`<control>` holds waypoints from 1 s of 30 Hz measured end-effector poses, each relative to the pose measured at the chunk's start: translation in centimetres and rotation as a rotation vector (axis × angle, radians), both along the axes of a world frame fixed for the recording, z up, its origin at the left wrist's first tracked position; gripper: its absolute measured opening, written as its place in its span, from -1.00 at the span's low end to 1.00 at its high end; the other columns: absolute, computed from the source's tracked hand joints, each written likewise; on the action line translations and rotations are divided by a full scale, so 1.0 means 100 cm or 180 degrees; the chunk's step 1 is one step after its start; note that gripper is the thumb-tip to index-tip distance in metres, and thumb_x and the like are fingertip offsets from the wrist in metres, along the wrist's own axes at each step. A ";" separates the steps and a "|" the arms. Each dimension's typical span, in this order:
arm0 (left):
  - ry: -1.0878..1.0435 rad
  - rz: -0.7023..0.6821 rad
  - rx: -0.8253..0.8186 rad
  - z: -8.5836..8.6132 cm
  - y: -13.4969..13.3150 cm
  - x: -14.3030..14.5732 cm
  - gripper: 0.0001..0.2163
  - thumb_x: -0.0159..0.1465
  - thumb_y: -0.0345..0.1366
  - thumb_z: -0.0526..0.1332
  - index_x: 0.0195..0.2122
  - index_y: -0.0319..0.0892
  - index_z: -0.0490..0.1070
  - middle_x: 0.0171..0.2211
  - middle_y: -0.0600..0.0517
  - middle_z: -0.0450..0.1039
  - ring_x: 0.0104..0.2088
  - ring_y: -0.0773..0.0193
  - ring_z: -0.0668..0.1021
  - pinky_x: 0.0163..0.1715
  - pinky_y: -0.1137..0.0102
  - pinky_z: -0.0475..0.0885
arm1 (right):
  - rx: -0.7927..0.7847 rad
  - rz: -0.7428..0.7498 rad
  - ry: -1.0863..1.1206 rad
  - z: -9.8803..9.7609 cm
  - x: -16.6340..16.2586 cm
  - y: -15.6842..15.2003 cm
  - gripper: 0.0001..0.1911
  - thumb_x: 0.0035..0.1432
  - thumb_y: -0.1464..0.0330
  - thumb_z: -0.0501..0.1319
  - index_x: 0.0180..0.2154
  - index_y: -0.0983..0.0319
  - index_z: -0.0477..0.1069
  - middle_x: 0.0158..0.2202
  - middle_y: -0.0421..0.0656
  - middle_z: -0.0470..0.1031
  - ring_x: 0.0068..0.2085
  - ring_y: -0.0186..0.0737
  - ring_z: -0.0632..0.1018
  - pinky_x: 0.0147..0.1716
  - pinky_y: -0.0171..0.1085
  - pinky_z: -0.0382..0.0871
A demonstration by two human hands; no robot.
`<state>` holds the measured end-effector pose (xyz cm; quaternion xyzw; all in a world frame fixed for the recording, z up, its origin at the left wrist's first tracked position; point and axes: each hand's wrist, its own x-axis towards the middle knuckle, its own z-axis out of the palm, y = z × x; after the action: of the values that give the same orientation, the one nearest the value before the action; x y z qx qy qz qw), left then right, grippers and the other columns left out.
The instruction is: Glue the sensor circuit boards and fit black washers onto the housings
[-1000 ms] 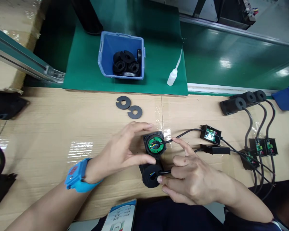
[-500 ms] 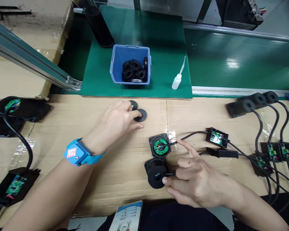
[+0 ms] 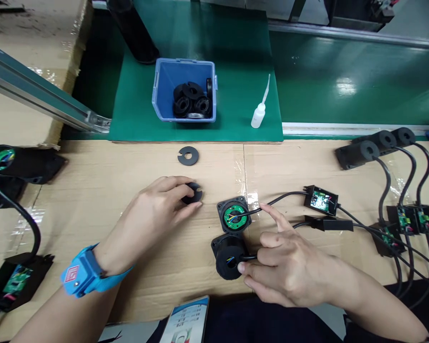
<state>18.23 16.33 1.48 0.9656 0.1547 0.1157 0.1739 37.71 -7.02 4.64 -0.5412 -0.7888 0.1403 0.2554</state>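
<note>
My left hand [image 3: 160, 202], a blue wrist strap [image 3: 89, 271] on its wrist, pinches a black slotted ring [image 3: 194, 193] just above the cardboard. Another slotted ring [image 3: 188, 156] lies flat beyond it. To the right, a black housing [image 3: 234, 215] shows a round green circuit board with coloured wires. Nearer me is a second housing [image 3: 230, 262], its end covered by a black ring. My right hand [image 3: 286, 267] is curled around this housing's cable [image 3: 249, 257], thumb at the ring's edge. Its index finger stretches out to touch the upper cable [image 3: 254, 211].
A blue bin [image 3: 157, 95] with black rings and a white dropper bottle [image 3: 258, 116] stand on the green mat [image 3: 236, 95]. Two small black circuit boxes [image 3: 321, 200] lie right of the housings. Cabled cylinders [image 3: 361, 153] stand far right; more housings [image 3: 39, 164] are at left.
My left hand has drawn one slotted ring toward me and to the left, leaving the other behind. My right hand has barely moved. The camera view has shifted slightly.
</note>
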 end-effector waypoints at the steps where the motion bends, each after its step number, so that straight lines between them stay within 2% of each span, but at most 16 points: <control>1: -0.0206 0.0090 -0.0068 0.005 -0.004 0.001 -0.79 0.41 -0.12 0.24 -0.20 -0.18 0.48 -0.05 -0.12 0.58 -0.02 0.04 0.64 0.02 0.13 0.59 | -0.0006 0.0024 -0.0007 0.000 0.000 0.000 -0.85 0.33 0.33 0.26 -0.23 0.21 0.60 -0.55 -0.33 0.47 -0.42 -0.32 0.37 0.45 0.28 -0.21; 3: -0.0556 0.0280 -0.0289 0.016 -0.015 0.003 -0.79 0.36 -0.13 0.31 -0.12 -0.16 0.47 -0.03 -0.09 0.58 0.01 0.07 0.64 0.05 0.19 0.58 | -0.0005 0.0068 -0.0060 0.000 0.001 0.001 -0.86 0.33 0.33 0.26 -0.23 0.21 0.60 -0.56 -0.33 0.46 -0.42 -0.32 0.37 0.45 0.28 -0.19; 5: -0.0723 0.0373 -0.0474 0.027 -0.027 0.005 -0.68 0.33 -0.11 0.36 0.00 -0.15 0.44 -0.05 -0.05 0.58 -0.06 0.13 0.65 -0.01 0.26 0.60 | 0.0016 0.0087 -0.0110 0.000 0.001 0.001 -0.85 0.34 0.33 0.25 -0.22 0.21 0.60 -0.55 -0.33 0.47 -0.43 -0.32 0.38 0.44 0.27 -0.16; 7: -0.0759 0.0289 -0.0506 0.035 -0.039 0.008 -0.61 0.32 -0.11 0.37 0.10 -0.15 0.41 -0.05 -0.02 0.59 -0.10 0.19 0.66 -0.03 0.31 0.61 | 0.0025 0.0046 -0.0093 0.001 0.001 0.001 -0.85 0.35 0.33 0.25 -0.21 0.22 0.59 -0.53 -0.33 0.49 -0.42 -0.32 0.39 0.44 0.25 -0.13; 9: -0.0707 0.0077 -0.0457 0.038 -0.047 0.010 -0.62 0.34 -0.15 0.36 0.13 -0.14 0.41 -0.01 0.00 0.58 -0.06 0.23 0.66 0.03 0.36 0.59 | 0.0019 0.0001 -0.0050 0.002 0.001 0.001 -0.85 0.35 0.33 0.25 -0.21 0.22 0.59 -0.53 -0.34 0.50 -0.41 -0.33 0.39 0.44 0.22 -0.09; 13: -0.0613 -0.0233 -0.0458 0.037 -0.054 0.016 -0.62 0.38 -0.16 0.32 0.17 -0.15 0.41 0.03 0.01 0.57 0.00 0.29 0.63 0.11 0.42 0.54 | 0.0023 0.0035 -0.0052 0.002 0.001 0.001 -0.84 0.35 0.34 0.24 -0.22 0.23 0.59 -0.54 -0.32 0.51 -0.41 -0.31 0.40 0.41 0.19 -0.02; 19: -0.0451 -0.0519 -0.0504 0.033 -0.055 0.023 -0.63 0.40 -0.23 0.28 0.20 -0.18 0.40 0.07 -0.05 0.55 0.03 0.20 0.61 0.08 0.32 0.58 | 0.0045 -0.0002 0.0063 -0.001 0.001 0.001 -0.83 0.36 0.37 0.23 -0.23 0.28 0.58 -0.54 -0.31 0.53 -0.40 -0.31 0.42 0.38 0.14 -0.01; 24: -0.0171 -0.0842 -0.0659 0.032 -0.050 0.027 -0.65 0.46 -0.21 0.19 0.23 -0.17 0.40 0.11 -0.07 0.52 0.07 0.19 0.59 0.11 0.28 0.59 | 0.0149 -0.0011 -0.0003 -0.001 0.000 0.002 -0.81 0.38 0.36 0.22 -0.26 0.28 0.57 -0.55 -0.29 0.50 -0.38 -0.29 0.42 0.18 0.04 0.18; 30: -0.0010 -0.0815 -0.0569 0.031 -0.048 0.030 -0.59 0.45 -0.11 0.19 0.26 -0.15 0.36 0.10 -0.05 0.50 0.06 0.17 0.59 0.08 0.26 0.61 | 0.0145 0.0019 -0.0034 -0.002 0.001 0.001 -0.80 0.38 0.37 0.19 -0.23 0.27 0.58 -0.55 -0.30 0.47 -0.39 -0.29 0.35 0.17 0.07 0.16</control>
<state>21.26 11.58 4.61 0.9579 0.0398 0.0799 0.2728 37.80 -6.95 4.43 -0.5336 -0.7947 0.1202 0.2630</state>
